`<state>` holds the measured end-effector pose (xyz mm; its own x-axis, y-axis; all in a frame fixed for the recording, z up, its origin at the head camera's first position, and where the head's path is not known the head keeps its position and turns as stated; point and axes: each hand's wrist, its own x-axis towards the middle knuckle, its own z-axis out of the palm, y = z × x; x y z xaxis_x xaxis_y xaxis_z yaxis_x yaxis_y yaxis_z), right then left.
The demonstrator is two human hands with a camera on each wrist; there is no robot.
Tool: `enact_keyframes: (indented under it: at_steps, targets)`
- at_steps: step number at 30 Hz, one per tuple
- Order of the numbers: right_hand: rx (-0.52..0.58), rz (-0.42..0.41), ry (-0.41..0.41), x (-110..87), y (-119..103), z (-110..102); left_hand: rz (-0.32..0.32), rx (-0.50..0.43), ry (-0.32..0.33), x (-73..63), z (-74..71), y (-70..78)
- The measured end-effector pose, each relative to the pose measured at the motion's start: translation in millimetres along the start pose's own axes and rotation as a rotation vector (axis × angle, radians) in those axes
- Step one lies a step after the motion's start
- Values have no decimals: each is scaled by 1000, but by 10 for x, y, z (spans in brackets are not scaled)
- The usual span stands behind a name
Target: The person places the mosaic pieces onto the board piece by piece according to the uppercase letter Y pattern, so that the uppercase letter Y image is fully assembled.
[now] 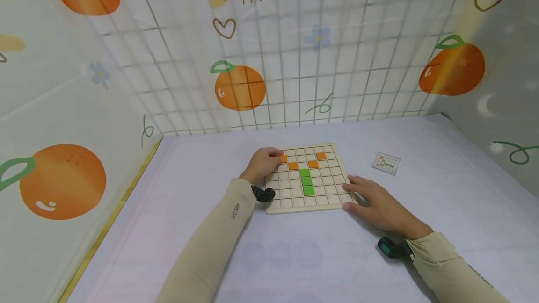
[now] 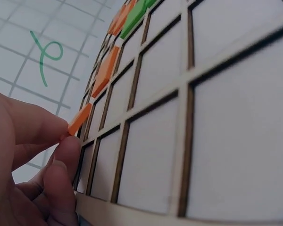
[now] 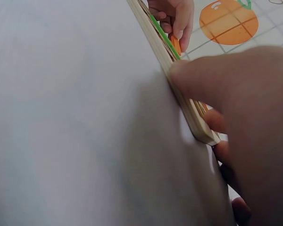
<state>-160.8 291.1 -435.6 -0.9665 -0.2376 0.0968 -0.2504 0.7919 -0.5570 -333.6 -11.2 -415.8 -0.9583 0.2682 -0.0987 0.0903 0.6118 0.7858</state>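
A wooden grid board (image 1: 282, 204) lies on the table. Green square tiles (image 1: 307, 182) form a short column in its middle, and orange tiles (image 1: 313, 164) slant outward from the column's far end. At the far left corner my left hand (image 1: 262, 162) pinches an orange tile (image 2: 79, 120) between thumb and fingertips, the tile tilted at the grid in the left wrist view. My right hand (image 1: 375, 202) holds the board by its near right corner. Its thumb (image 3: 198, 77) presses the rim, while the other fingers reach along the right side, partly hidden in the right wrist view.
To the right of the board a small printed pattern card (image 1: 386, 163) lies flat, showing a coloured grid. The white table (image 1: 202, 162) meets a cloth-covered wire grid (image 1: 290, 92) at the back. Similar printed cloth hangs at both sides.
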Motion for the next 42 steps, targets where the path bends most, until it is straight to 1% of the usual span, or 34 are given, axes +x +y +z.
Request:
enact_keyframes:
  at_steps: [6,18,23,31,35,42]
  targets:
    - [0,3,-2,5,-13,-5,-4,7,-10,15,-8,-10]
    - [-4,-1,-1,9,4,0,14,11,-13,23,-1,-15]
    - [-3,10,-5,14,-2,6,14,38,4,15,6,18]
    - [-3,19,-9,16,-14,-7,12,122,15,-15,3,90]
    - [-3,19,-8,14,-13,-8,6,128,13,-12,6,101]
    - [0,6,-6,7,-14,-9,-14,119,12,7,12,78]
